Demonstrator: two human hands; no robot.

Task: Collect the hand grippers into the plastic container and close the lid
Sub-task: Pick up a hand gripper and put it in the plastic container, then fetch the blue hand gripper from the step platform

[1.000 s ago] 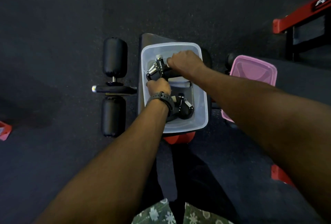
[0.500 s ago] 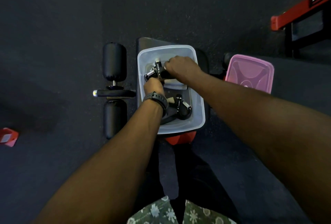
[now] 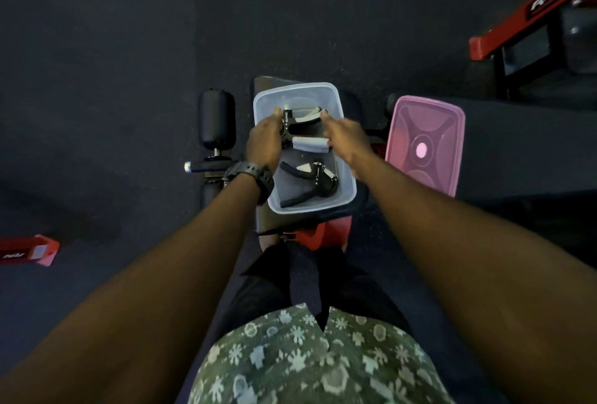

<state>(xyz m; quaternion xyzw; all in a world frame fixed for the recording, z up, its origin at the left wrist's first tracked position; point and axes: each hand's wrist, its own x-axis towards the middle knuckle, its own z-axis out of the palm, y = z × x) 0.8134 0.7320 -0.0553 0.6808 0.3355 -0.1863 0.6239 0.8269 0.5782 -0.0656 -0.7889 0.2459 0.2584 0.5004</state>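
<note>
Currently: two hand grippers in clear plastic container [image 3: 344,158], pink lid [image 3: 424,145] off, lying just right.
Left hand [image 3: 263,142] grasps grey-handled gripper [image 3: 303,132] head; right hand [image 3: 344,139] loosely open at handle ends. Black gripper [image 3: 310,182] below. Risk: handles riding above rim, blocking lid.

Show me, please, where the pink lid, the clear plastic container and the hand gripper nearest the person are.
pink lid [image 3: 423,145]: head view, the middle of its top face.
clear plastic container [image 3: 348,189]: head view, its near right rim.
hand gripper nearest the person [image 3: 318,179]: head view, the black body beside its spring.
</note>
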